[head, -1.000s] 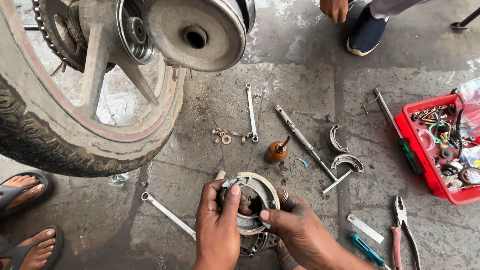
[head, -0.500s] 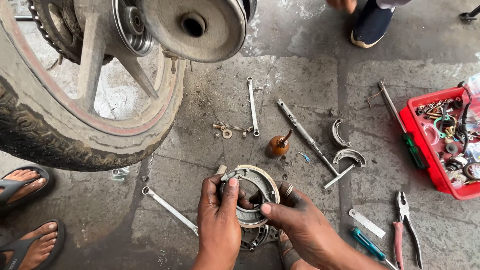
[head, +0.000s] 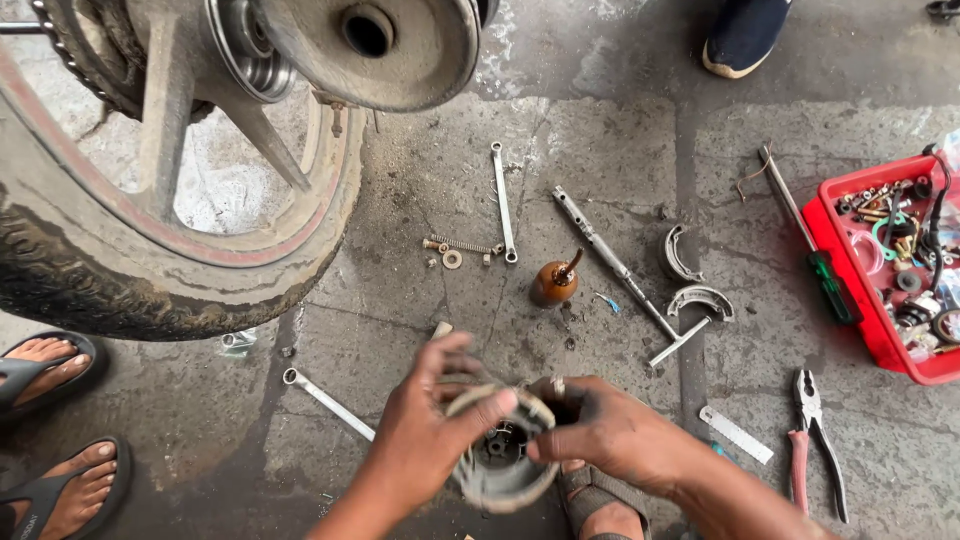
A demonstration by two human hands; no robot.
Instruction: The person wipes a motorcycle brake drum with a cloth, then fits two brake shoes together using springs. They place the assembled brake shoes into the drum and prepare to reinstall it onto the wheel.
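Between both hands | brake plate [head: 497, 452]; left hand [head: 430, 440], right hand [head: 605, 432] gripping

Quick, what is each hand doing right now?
Left hand: closed on the rim of the round metal brake plate.
Right hand: closed on the same brake plate's other side; motion blur hides exactly how the fingers sit.

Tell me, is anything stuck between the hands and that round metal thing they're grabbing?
No. The left hand and right hand both already grip the round metal drum part directly, fingers curled over its rim. Nothing visible sits between them. The wrench and oil bottle lie apart on the floor.
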